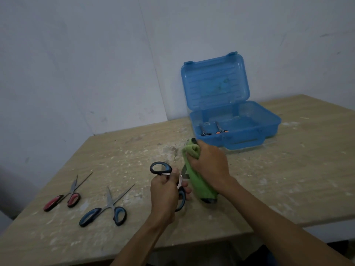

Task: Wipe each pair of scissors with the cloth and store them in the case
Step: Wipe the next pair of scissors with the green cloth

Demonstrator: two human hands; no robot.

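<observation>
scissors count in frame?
5. Red-handled pair, blue-handled pair on table; third pair in left hand; dark-handled pair, orange-handled pair in blue case, whose wall may hide more.

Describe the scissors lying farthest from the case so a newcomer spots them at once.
Start at the open blue case, far right on the table, then cross to the near left edge. Two pairs lie there, blades spread. The red-handled scissors are the outer pair, left of the blue-handled scissors; only they have red grips.

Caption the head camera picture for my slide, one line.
The left hand holds blue-handled scissors while right hand grips a green cloth around a blade; open blue case behind.
</observation>
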